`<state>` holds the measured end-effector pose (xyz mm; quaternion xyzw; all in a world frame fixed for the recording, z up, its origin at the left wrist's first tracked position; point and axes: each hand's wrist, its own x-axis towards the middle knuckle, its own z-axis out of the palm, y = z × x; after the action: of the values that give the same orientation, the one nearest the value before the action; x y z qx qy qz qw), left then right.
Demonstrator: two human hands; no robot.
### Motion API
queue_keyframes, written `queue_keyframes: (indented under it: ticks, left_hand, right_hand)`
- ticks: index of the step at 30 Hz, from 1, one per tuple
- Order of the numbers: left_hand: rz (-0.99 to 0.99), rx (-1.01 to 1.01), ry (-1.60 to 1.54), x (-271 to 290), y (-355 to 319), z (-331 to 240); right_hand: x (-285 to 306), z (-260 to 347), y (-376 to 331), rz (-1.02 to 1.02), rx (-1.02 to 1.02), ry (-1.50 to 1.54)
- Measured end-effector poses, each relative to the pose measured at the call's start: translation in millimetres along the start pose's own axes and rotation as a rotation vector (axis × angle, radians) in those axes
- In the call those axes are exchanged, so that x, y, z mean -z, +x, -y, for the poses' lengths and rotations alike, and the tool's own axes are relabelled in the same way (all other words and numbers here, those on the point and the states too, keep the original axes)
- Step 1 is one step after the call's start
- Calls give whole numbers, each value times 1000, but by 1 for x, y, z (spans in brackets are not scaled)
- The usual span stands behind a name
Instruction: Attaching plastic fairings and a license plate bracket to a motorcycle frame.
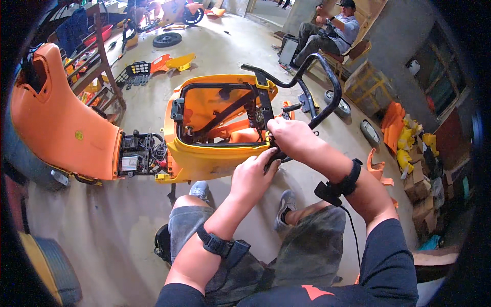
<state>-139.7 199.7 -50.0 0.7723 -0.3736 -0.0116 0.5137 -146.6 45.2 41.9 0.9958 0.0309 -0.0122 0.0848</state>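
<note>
In front of me stands a partly stripped scooter with a yellow-orange body shell (215, 153) that is open on top. Inside the opening a dark frame bar and a coil spring (250, 110) show. At the shell's near right corner my left hand (251, 176) is closed at a small black part, its fingertips curled against it. Just above and right of it, my right hand (292, 135) is closed at the black rim, thumb and fingers drawn together. What lies between the fingers of each hand is hidden. A bent black tube (335, 87) rises beyond my right hand.
Left of the shell are exposed wiring and electronics (137, 156) and a large orange panel (66, 123). A loose tyre (167, 39) and a black basket (134, 72) lie on the far floor. Cardboard boxes (371, 87) stand at right. Another person (332, 33) sits at the back right.
</note>
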Motion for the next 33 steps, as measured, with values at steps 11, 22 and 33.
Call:
queue_keyframes:
  ticks: [11,22,33]
  left_hand:
    - [10,3,43,0,1,0]
    - [34,50,11,-1,0,0]
    - [22,35,10,1,0,0]
  right_hand:
    - [2,9,8,83,-88,-148]
    - [-3,0,-1,-57,15,-45]
    - [8,15,-3,67,-278,-55]
